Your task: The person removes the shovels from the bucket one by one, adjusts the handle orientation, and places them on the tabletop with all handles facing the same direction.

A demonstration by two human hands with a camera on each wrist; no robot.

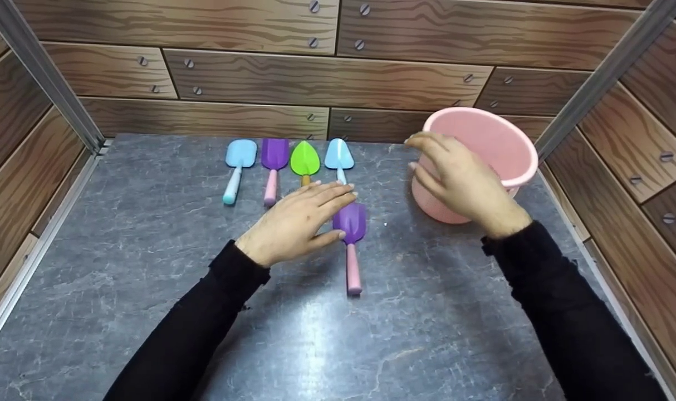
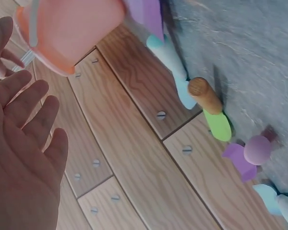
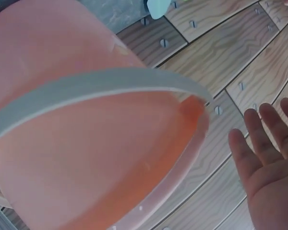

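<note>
My left hand (image 1: pixel 302 223), fingers straight and palm down, is held above the table among small toy shovels. Beside its thumb lies a purple shovel with a pink handle (image 1: pixel 353 267). Beyond the fingers are a light blue pointed shovel (image 1: pixel 339 155) and a green shovel with a brown handle (image 1: pixel 304 159), both partly hidden. Farther left lie another purple shovel (image 1: pixel 275 153) and a blue square-bladed shovel (image 1: pixel 241 153). My right hand (image 1: pixel 460 178), fingers loosely bent and holding nothing, hovers in front of the pink bucket (image 1: pixel 499 133). A pale bucket handle (image 3: pixel 110 79) shows in the right wrist view.
The grey marbled tabletop (image 1: pixel 137 267) is bounded by wood-patterned panels (image 1: pixel 249 72) at the back and both sides. Metal frame bars (image 1: pixel 43 72) run up the corners. The bucket stands at the back right, near the right panel.
</note>
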